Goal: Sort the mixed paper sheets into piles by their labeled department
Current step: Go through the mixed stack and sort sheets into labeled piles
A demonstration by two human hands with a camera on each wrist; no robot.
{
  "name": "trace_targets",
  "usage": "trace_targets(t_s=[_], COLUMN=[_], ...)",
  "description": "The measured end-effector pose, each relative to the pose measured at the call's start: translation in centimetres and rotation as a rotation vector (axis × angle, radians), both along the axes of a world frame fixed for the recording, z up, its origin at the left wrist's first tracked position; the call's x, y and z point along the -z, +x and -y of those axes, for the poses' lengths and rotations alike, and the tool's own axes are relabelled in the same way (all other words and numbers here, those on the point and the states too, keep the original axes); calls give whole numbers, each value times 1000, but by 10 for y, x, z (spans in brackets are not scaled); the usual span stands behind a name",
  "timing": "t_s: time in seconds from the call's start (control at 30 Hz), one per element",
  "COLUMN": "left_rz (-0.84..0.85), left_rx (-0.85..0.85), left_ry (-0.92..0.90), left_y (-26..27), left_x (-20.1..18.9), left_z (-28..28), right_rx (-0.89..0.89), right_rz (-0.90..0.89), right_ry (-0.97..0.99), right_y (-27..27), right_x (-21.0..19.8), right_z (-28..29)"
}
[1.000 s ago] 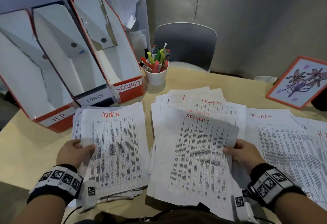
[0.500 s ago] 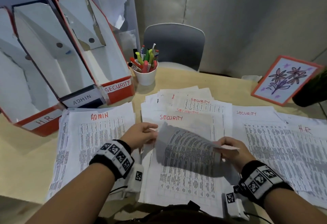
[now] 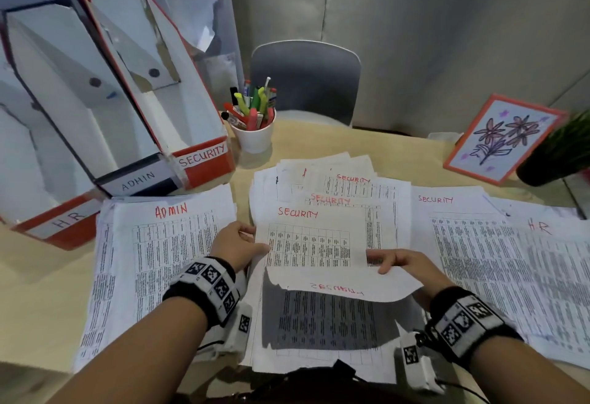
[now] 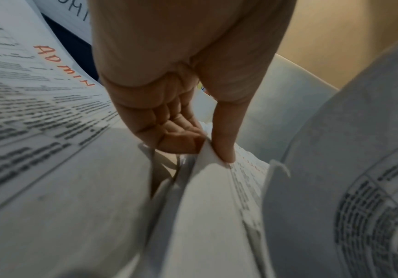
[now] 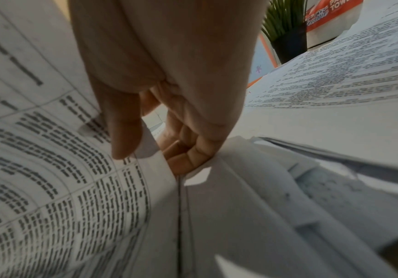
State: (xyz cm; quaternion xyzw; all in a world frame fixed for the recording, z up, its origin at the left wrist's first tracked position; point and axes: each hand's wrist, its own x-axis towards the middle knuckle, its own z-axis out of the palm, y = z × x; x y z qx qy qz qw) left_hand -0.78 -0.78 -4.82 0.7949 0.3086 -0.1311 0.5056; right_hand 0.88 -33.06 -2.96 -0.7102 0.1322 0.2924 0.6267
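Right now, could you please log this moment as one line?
stage: sorting | left hand: pinches SECURITY sheet | right hand: pinches folded-over sheet | ADMIN pile: untouched

Soft indoor light, sharp overhead view, blurry wrist views.

From my head camera the desk is evenly lit, and the curled sheet [image 3: 348, 285] I hold throws a dark shadow at lower centre; lines bow toward the frame edges (wide lens). Both wrist views are dimmer, my left hand [image 4: 181, 105] and nearby paper smeared and out of focus.
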Motion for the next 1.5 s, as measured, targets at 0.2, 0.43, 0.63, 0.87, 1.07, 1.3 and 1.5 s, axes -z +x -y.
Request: trace_targets(t_s=[0.2, 0.43, 0.63, 0.87, 1.07, 1.3, 1.5], left_rz=[4, -82, -51, 40, 68, 42, 46], left_rx=[53, 227, 364, 456, 730, 816, 767], left_ry=[-276, -694, -472, -333, -574, -654, -666], left_y=[-7, -16, -15, -19, -26, -23, -25], left_x=[-10, -24, -20, -19, -33, -29, -28], left_z=[-3, -16, -6, 0, -9, -10, -7], right_rx=[66, 62, 91, 243, 303, 195, 147], right_rz=[-52, -6, -34, 6, 50, -18, -37], right_ry=[107, 11, -80, -198, -442, -558, -614], right_y=[1, 0, 4, 3, 9, 19, 25], right_x=[-3, -1, 1, 2, 13, 13, 10], right_z=[-8, -14, -20, -9, 1, -3, -7])
